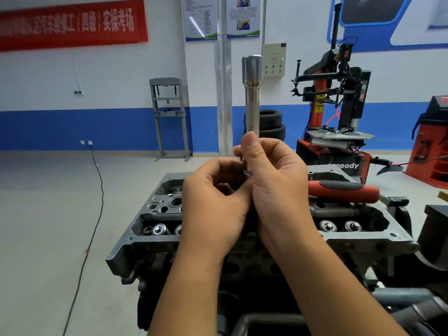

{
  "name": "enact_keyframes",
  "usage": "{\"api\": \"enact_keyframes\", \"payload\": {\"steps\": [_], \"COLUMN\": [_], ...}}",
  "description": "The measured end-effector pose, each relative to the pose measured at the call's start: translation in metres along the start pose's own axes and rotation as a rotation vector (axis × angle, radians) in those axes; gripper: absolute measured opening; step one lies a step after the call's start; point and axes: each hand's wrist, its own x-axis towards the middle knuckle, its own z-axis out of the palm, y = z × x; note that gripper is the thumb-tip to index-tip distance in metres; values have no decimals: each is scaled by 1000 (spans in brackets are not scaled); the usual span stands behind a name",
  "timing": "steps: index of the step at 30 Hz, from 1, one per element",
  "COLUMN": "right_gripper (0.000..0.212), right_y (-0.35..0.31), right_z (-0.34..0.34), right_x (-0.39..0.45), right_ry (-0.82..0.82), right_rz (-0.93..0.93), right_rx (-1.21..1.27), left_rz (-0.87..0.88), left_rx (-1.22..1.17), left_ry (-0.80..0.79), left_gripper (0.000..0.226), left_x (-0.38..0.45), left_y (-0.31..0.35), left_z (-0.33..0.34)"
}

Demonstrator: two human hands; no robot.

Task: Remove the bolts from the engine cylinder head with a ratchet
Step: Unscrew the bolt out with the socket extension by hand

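Observation:
A long chrome socket [252, 93] stands upright above the engine, its wide end on top. My right hand [274, 180] grips its lower shaft, thumb pointing up. My left hand [213, 204] is curled against the socket's bottom end, fingertips touching it; whatever lies inside the fingers is mostly hidden. The grey cylinder head [145, 236] sits below both hands, with valve springs [160, 230] showing at left and right. A ratchet with a red and black handle [339, 189] lies on the head to the right, apart from my hands. No bolt is plainly visible.
A red and black tyre changer [339, 105] stands behind the engine at the right, and a red machine [434, 141] at the far right. Stacked tyres [271, 124] and a grey press frame [169, 117] stand by the wall. A black cable [97, 190] runs across the floor at left.

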Motion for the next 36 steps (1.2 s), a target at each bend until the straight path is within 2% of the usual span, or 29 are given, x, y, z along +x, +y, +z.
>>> {"api": "enact_keyframes", "payload": {"steps": [2, 4, 6, 12, 18, 22, 24, 30, 33, 36], "right_gripper": [46, 47, 50, 44, 46, 39, 47, 46, 38, 48], "right_y": [0, 0, 1, 0, 3, 3, 3, 4, 4, 3], "right_z": [0, 1, 2, 0, 0, -1, -1, 1, 0, -1], "right_x": [0, 1, 1, -1, 1, 2, 2, 1, 2, 1], "right_ry": [-1, 3, -1, 14, 19, 9, 20, 7, 16, 21], "right_rz": [-20, -37, -14, -14, -44, -32, -48, -44, -45, -68], "right_rx": [-23, -50, -38, -13, -73, -27, -40, -86, -23, -35], "left_rz": [30, 20, -11, 12, -22, -31, -31, -121, -79, -58], "left_rx": [9, -57, -94, -2, -56, -48, -39, -109, -73, -61], "left_ry": [-23, -153, -221, -22, -224, -119, -87, -249, -182, -131], "left_gripper": [19, 14, 19, 18, 21, 17, 16, 22, 18, 16], "left_x": [0, -1, -2, -1, -4, -4, -4, -4, -3, -2], "left_y": [-1, 1, 3, -1, 5, 5, 4, 7, 5, 4], "left_z": [0, -1, -2, 0, -3, -1, 0, -6, -3, -2]}}
